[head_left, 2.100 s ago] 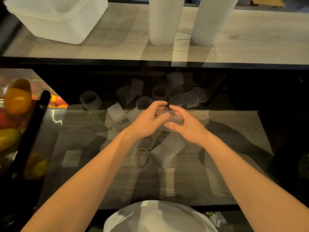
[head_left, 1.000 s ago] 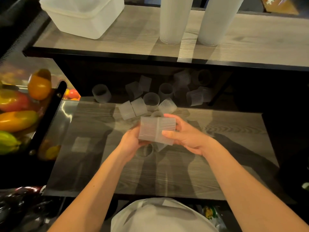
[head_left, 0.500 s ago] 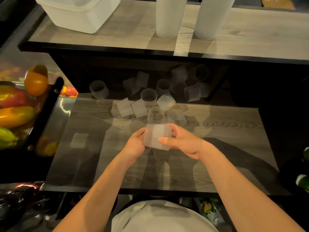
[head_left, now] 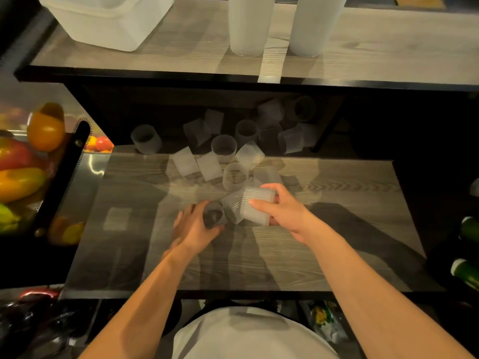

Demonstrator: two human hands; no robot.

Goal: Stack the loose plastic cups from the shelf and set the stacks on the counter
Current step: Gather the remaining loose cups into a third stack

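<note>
My right hand (head_left: pixel 287 213) grips a short stack of ribbed clear cups (head_left: pixel 255 207) held sideways above the wooden shelf (head_left: pixel 337 242). My left hand (head_left: pixel 191 229) curls round a single clear cup (head_left: pixel 213 216) lying on the shelf, its mouth towards me, close to the stack's left end. Several loose clear cups (head_left: pixel 225 149) lie scattered at the back of the shelf, some upright, some tipped. Two tall cup stacks (head_left: pixel 248 24) stand on the counter (head_left: pixel 388 47) above.
A white plastic tub (head_left: pixel 108 19) sits at the counter's left. Coloured peppers and tomatoes (head_left: pixel 23 161) fill a rack to the left behind a black bar. Green bottles (head_left: pixel 466 273) show at the right edge. The shelf's back is dark.
My left hand let go of the stack and dropped to a single cup on the shelf. My right hand carried the stack slightly right and kept hold of it.
</note>
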